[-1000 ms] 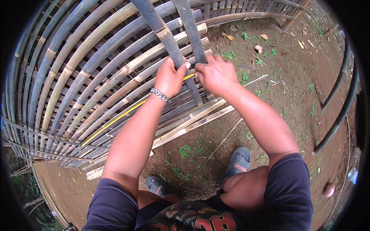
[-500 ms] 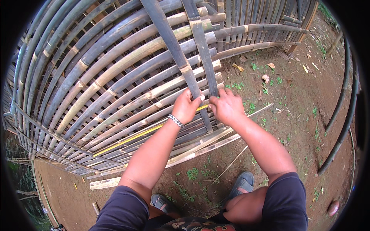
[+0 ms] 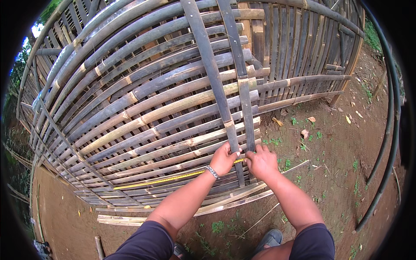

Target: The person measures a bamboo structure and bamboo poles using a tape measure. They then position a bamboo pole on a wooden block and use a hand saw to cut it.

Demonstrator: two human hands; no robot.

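Observation:
A large woven bamboo panel (image 3: 143,112) lies on the ground in front of me, made of long slats crossed by two dark upright slats. My left hand (image 3: 223,158), with a metal bracelet at the wrist, is closed around the lower part of the left upright slat (image 3: 212,78). My right hand (image 3: 261,163) grips the lower end of the right upright slat (image 3: 241,82). A thin yellow strip (image 3: 164,178) runs along the panel from the left, passes under my left hand and ends between the two hands.
Loose pale bamboo strips (image 3: 130,219) lie at the panel's near edge. A bamboo fence (image 3: 303,52) stands behind it. To the right are bare brown earth with dry leaves (image 3: 338,143) and dark curved hoses (image 3: 385,143). My sandalled foot (image 3: 269,239) is below.
The view has drawn back and tilted up, showing more of the panel and fence. Both hands stay at the same spot on the two upright slats.

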